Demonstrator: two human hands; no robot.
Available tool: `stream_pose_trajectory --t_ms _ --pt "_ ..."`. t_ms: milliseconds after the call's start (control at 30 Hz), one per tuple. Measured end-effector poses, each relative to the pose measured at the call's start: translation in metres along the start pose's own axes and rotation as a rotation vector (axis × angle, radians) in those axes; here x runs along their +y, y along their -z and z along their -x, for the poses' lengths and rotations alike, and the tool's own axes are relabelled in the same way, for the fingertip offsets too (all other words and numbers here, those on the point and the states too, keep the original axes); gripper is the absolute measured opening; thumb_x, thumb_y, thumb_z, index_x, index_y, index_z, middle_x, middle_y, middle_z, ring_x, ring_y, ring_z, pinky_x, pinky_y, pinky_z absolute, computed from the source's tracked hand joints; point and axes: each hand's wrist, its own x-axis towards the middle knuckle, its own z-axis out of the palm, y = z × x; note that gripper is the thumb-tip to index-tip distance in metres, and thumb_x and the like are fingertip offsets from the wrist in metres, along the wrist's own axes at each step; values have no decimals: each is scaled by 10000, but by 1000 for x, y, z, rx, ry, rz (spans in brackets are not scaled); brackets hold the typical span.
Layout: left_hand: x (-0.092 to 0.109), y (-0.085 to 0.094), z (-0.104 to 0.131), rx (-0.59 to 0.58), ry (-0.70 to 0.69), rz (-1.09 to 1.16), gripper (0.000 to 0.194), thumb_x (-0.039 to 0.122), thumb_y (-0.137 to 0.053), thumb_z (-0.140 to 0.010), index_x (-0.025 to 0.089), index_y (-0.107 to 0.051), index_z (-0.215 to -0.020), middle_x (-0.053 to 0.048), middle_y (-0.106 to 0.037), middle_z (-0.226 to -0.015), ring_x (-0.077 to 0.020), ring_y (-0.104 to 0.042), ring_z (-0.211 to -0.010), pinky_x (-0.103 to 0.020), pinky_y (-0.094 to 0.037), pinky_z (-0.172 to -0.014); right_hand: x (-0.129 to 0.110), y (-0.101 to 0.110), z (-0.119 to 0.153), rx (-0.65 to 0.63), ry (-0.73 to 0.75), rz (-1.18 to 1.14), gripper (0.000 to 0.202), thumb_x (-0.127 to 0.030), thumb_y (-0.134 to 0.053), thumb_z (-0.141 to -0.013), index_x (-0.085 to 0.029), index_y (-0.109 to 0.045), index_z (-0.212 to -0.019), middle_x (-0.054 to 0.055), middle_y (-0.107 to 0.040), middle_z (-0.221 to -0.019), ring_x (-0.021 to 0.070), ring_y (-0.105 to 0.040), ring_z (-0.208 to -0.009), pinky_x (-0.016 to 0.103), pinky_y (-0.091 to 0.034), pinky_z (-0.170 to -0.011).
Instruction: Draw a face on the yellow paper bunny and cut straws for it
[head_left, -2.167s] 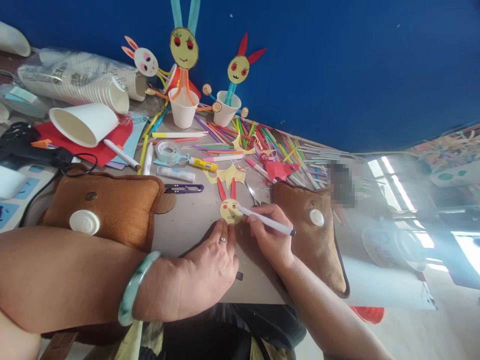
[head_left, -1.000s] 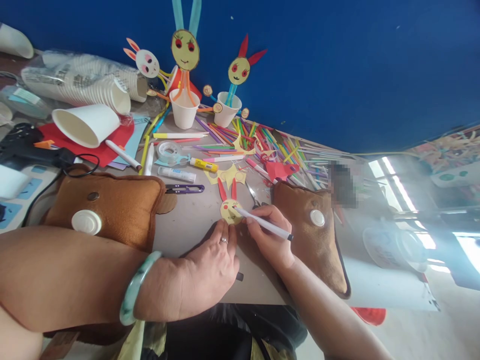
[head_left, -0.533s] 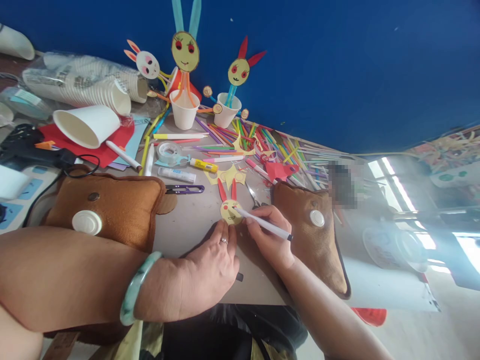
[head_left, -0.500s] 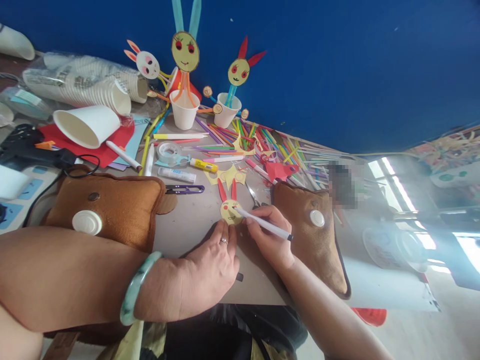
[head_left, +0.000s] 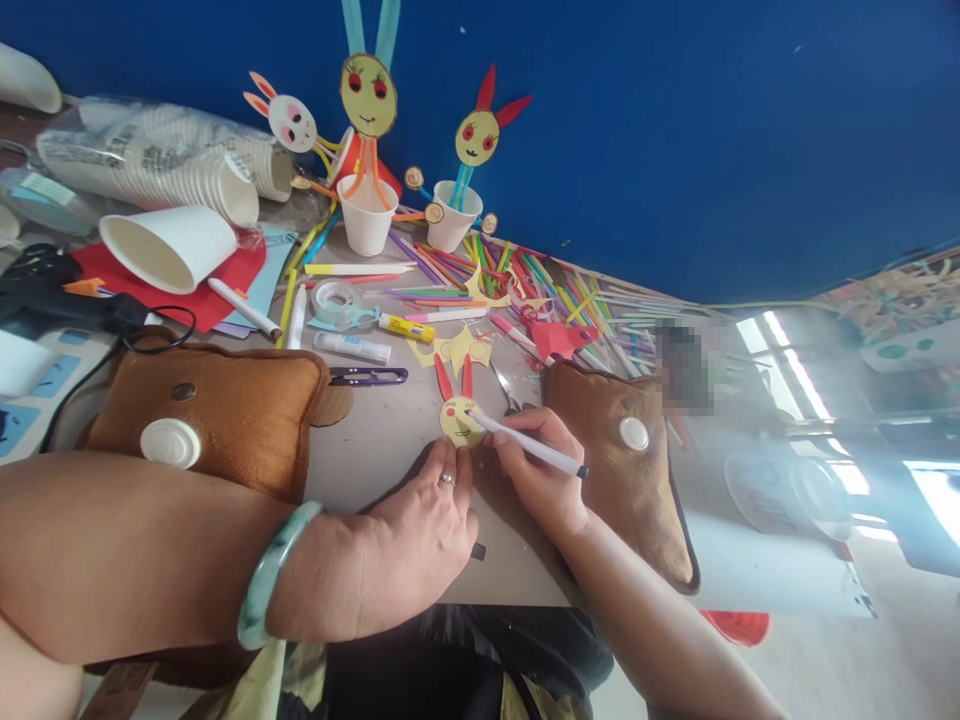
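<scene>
A round yellow paper face (head_left: 459, 420) with red ears, a red cheek and a drawn smile lies on the table. My left hand (head_left: 420, 530), wearing a ring, rests flat with its fingertips on the lower edge of the face. In my right hand (head_left: 541, 470) is a white marker (head_left: 546, 455), its tip on the right eye area of the face. Just behind the face lie yellow paper scraps (head_left: 454, 352). Scissors (head_left: 510, 388), partly hidden, lie by my right fingers.
Brown cushions (head_left: 217, 410) flank the work spot. Behind are a tape roll (head_left: 336, 303), a yellow glue stick (head_left: 406, 327), purple snips (head_left: 369, 376), many coloured sticks, and paper cups (head_left: 367, 215) holding rabbit figures. A blue wall (head_left: 675, 150) stands behind.
The camera view has shifted slightly. Both hands keep nearly the same places, with the marker tip still at the face's right eye area.
</scene>
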Motion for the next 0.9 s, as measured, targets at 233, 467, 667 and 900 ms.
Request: stream_pose_trajectory --t_ms 233,467,667,900 --pt "-1 4 3 -1 -18 -24 422 453 -549 -830 97 -690 -1005 -280 -625 -1227 -410 -563 -1202 -625 -156 -1124 4 -1 4 -7 46 -32 37 -203 -597 -836 -217 -607 -869 -52 -663 -577 112 -615 -459 231 -512 -512" --pt "3 -4 3 -2 13 -25 444 451 -600 -785 92 -677 -1035 -269 -627 -1233 -405 -568 -1193 -620 -134 -1139 5 -3 4 -8 163 82 77 -203 -659 -771 -227 -607 -823 -30 -706 -661 111 -636 -508 199 -503 -487" --pt "4 -2 4 -24 -12 -39 447 451 -578 -796 97 -654 -1058 -264 -630 -1223 -406 -556 -1208 -637 -145 -1133 9 -10 2 -14 255 136 61 -208 -646 -770 -222 -605 -813 -30 -697 -647 104 -637 -511 187 -503 -490" --pt "5 -8 3 -4 12 -17 431 456 -579 -810 92 -653 -1028 -271 -638 -1207 -405 -569 -1194 -624 -155 -1135 7 -12 3 -50 304 124 46 -216 -639 -795 -215 -610 -831 5 -731 -724 126 -685 -588 211 -549 -565"
